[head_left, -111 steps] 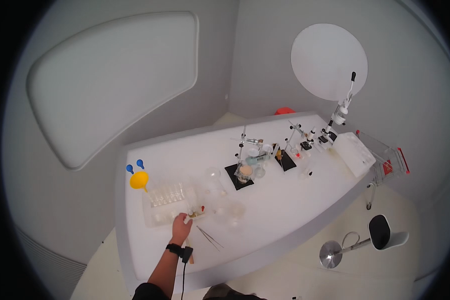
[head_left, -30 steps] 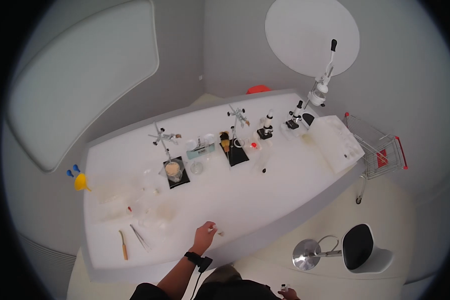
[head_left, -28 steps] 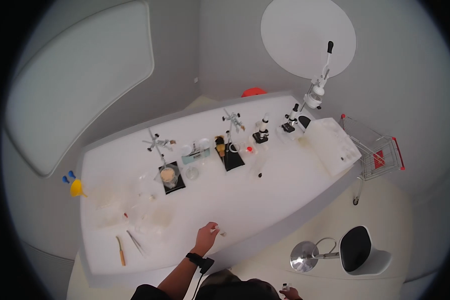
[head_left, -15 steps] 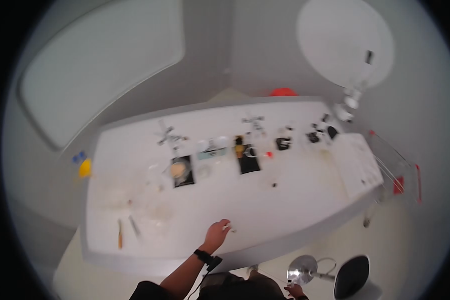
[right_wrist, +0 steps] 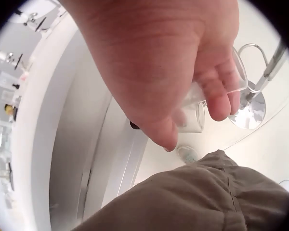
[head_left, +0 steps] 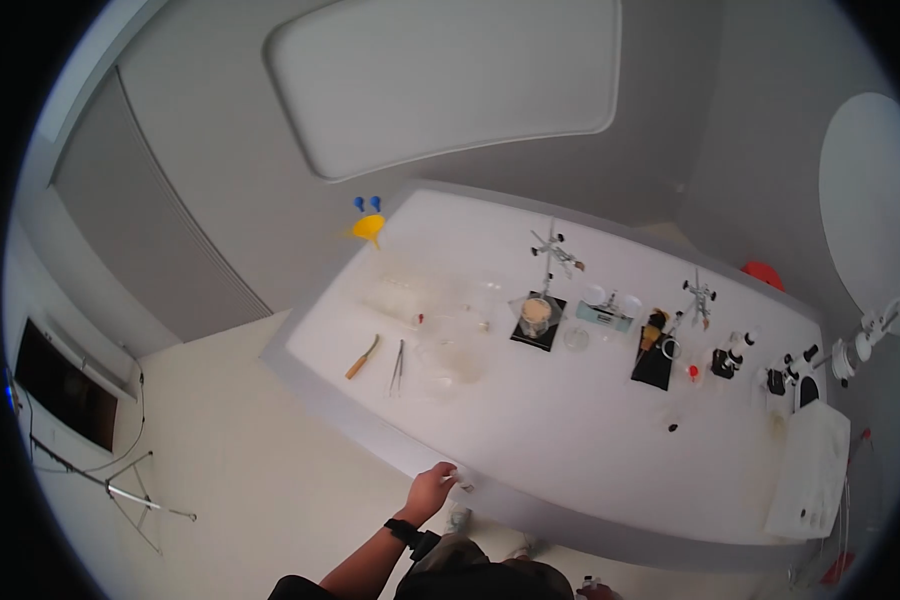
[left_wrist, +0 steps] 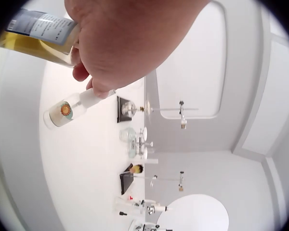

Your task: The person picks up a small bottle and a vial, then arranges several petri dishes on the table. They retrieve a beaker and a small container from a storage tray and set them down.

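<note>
1. White table [head_left: 570,420] is the landmark. Left end: yellow funnel [head_left: 368,229], wooden-handled tool [head_left: 358,366], tweezers [head_left: 398,366].
2. Left hand [head_left: 430,492] at table's near edge: pinching clear bottle [left_wrist: 62,114] by its white top, tilted; also gripping yellow-liquid bottle [left_wrist: 36,39].
3. Table middle, far side: beaker [head_left: 536,314] on black stand base [head_left: 550,338], then balance [head_left: 604,317].
4. Right hand [right_wrist: 154,62] off table's near edge, low: fingers curled round clear glassware [right_wrist: 191,118].
5. Table right end: two microscopes [head_left: 726,360].
</note>
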The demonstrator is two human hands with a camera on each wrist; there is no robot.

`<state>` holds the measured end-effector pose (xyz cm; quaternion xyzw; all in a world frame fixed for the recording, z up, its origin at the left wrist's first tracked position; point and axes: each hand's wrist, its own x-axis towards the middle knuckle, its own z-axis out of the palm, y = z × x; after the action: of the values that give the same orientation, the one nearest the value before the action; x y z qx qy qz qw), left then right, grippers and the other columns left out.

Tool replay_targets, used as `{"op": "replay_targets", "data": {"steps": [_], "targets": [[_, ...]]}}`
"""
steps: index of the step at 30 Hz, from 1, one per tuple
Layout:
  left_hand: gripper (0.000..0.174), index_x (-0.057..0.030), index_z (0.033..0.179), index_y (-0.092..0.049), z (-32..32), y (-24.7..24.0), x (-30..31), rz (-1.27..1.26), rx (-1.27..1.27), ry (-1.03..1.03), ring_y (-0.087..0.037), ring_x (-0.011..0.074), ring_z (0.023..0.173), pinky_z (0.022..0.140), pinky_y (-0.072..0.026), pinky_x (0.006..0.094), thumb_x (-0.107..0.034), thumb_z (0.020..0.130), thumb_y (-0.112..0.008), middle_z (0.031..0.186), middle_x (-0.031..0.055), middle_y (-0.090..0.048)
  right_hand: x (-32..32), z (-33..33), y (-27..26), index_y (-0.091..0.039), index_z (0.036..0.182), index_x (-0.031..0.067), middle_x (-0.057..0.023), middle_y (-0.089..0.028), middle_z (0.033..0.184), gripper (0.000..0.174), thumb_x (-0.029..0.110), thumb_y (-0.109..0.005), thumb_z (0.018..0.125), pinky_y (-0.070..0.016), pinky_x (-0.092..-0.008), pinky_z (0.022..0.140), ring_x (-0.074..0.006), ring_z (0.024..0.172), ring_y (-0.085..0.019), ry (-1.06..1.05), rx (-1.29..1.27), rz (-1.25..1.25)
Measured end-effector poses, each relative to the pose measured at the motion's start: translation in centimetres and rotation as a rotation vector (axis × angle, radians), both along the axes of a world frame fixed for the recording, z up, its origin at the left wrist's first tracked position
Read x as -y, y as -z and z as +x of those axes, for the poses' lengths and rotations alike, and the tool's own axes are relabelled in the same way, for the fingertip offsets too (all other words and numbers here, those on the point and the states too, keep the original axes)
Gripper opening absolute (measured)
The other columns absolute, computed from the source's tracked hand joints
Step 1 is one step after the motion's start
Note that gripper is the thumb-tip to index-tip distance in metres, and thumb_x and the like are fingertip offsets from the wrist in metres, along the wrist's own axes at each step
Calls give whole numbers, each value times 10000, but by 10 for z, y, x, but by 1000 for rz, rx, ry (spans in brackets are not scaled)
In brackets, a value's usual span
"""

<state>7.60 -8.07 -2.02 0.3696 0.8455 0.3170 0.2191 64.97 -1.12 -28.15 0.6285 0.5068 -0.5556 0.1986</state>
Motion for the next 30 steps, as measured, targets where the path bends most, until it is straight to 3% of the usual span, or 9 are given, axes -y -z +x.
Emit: {"op": "replay_targets", "data": {"steps": [4,7,8,10,12,16,22,26,30], "targets": [[235,-50,1114,-668,-28,-5,59,63,6,-133,-721,344,952,824,-577,403,-187,929,-714,1005,165,-745,-2,-63,-7,-694,1097,53,-112,-665,822,360,350,-697,894,-476,-411,563,-248,617,-578,-86,-101,-117],[235,-63,1113,-663,-59,-6,103,71,-21,-169,-707,382,943,807,-567,442,-204,929,-701,1005,178,-736,1,-77,69,-657,1084,36,-104,-638,783,298,299,-610,953,-488,-366,566,-221,596,-597,-580,-236,236],[228,-61,1105,-665,-71,-6,119,79,-7,-203,-708,382,948,809,-567,442,-195,925,-706,1002,177,-737,-2,-100,85,-721,1075,1,-134,-741,878,613,521,-799,759,-579,-424,723,-291,798,-737,-881,-20,205],[221,-60,1097,-668,-101,-7,157,86,5,-219,-708,383,953,811,-567,441,-186,920,-710,999,176,-737,-8,-145,24,-720,1055,-16,-143,-737,879,611,492,-833,736,-568,-420,717,-304,815,-731,-966,6,173],[215,-62,1096,-669,-135,-9,195,147,-11,-262,-709,381,959,818,-567,436,-160,911,-719,992,173,-738,-3,-201,-41,-727,1026,-13,-169,-737,926,623,521,-832,723,-558,-422,746,-321,883,-713,-705,113,-9],[203,-57,1088,-665,-208,-12,277,210,-13,-359,-719,368,945,791,-569,403,-87,895,-722,981,176,-742,16,-339,-151,-740,1072,80,-153,-736,925,594,576,-769,747,-546,-437,765,-294,820,-694,-703,22,-40],[195,-35,1087,-667,-290,-26,370,164,-9,-525,-687,224,746,699,-542,343,-48,897,-707,945,130,-749,44,-549,-175,-723,1077,70,-157,-723,854,463,435,-767,796,-551,-450,759,-367,796,-698,-674,-558,512],[198,-28,1092,-664,-324,-17,405,257,32,-590,-642,166,689,642,-523,309,-21,897,-697,940,109,-743,48,-668,-201,-719,1152,89,-221,-693,1060,499,439,-761,798,-540,-461,880,-397,1027,-661,-684,-379,658],[211,-15,1096,-657,-352,-16,422,297,66,-672,-619,125,647,568,-494,274,22,891,-686,911,88,-720,33,-759,-207,-705,1189,86,-214,-667,1107,524,436,-760,801,-542,-467,877,-387,1033,-661,-610,-370,801]]}}
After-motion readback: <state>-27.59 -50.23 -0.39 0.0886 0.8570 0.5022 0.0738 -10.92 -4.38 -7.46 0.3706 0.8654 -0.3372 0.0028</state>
